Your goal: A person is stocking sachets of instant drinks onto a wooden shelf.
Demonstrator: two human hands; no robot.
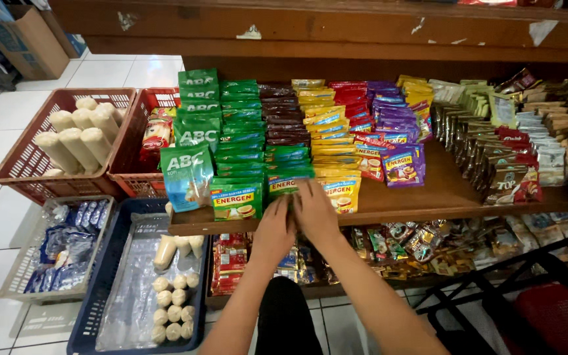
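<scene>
Both my hands meet at the front edge of a wooden shelf (428, 197), on a row of green drink sachets (283, 172). My left hand (275, 227) rests its fingers on the front green sachet. My right hand (315, 209) lies over the same sachet, beside a row of yellow sachets (338, 172). Whether either hand grips a sachet is hidden by the fingers. Another green sachet row (236, 197) stands just to the left.
The shelf holds more rows of sachets: teal (189, 174), dark brown, red, purple (402, 161) and brown coffee packs (514, 177). A lower shelf (422, 240) carries mixed packets. On the tiled floor at left stand red baskets (34, 177), a grey basket (14, 276) and a blue crate (93, 309).
</scene>
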